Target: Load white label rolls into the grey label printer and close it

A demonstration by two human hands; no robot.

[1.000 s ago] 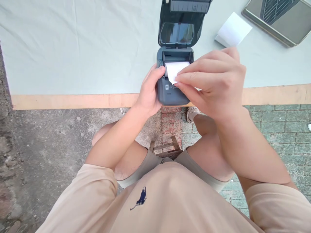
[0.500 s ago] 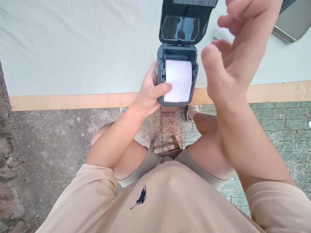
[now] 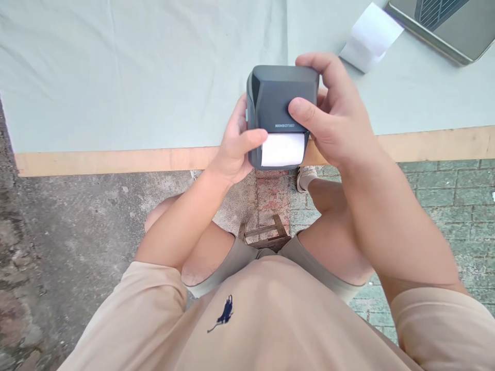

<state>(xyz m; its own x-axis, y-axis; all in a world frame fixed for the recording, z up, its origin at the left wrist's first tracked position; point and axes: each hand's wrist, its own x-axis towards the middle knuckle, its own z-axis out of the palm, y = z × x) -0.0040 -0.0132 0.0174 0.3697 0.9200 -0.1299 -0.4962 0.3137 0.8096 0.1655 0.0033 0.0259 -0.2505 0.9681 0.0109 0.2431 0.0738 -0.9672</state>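
A dark grey label printer (image 3: 276, 98) marked NIIMBOT is held over the table's near edge, its lid folded down. White label paper (image 3: 283, 149) sticks out from under the lid at the front. My left hand (image 3: 240, 141) grips the printer's left side, with the thumb reaching to the paper's left edge. Around the right side and far corner my right hand (image 3: 332, 111) is closed, its thumb pressed on top of the lid. Whether the lid is fully latched cannot be seen.
A pale cloth (image 3: 135, 77) covers the table, which has a wooden front edge (image 3: 116, 161). Farther right lie a curled white paper strip (image 3: 369, 38) and a flat dark-framed tray-like object (image 3: 456, 36). A small wooden stool (image 3: 265, 232) shows below, between the legs.
The printer's lid, raised half a second ago, has swung down over the paper. My right hand has come from the air at the right onto the lid and side. My left hand keeps its grip.
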